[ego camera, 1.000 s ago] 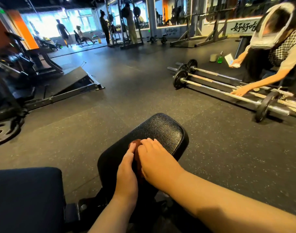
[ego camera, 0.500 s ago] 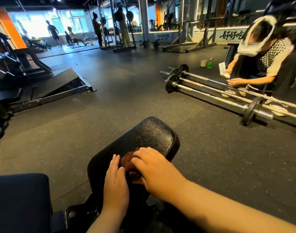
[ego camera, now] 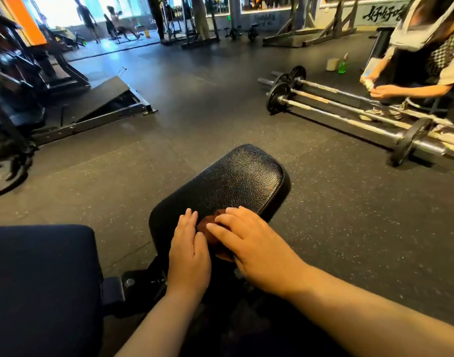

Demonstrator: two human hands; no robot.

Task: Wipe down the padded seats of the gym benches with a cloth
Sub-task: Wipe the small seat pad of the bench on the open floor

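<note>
A black padded bench seat (ego camera: 236, 181) tilts away from me in the lower middle of the head view. A small brown cloth (ego camera: 208, 225) lies on its near end, mostly covered by my hands. My right hand (ego camera: 249, 240) lies over the cloth with spread fingers pressing it onto the pad. My left hand (ego camera: 188, 248) rests flat on the seat just left of the cloth, fingers straight and touching its edge. A second dark blue pad (ego camera: 40, 287) of the bench fills the lower left.
Barbells with plates (ego camera: 349, 109) lie on the rubber floor at the right, where a crouching person (ego camera: 426, 60) handles something small. A green bottle (ego camera: 342, 65) stands behind them. A low black incline frame (ego camera: 102, 104) and a weight plate (ego camera: 4, 176) sit left.
Both hands have slid back toward me along the seat with the cloth, leaving more of the pad's far end showing. The person at the barbells has drawn both hands together.
</note>
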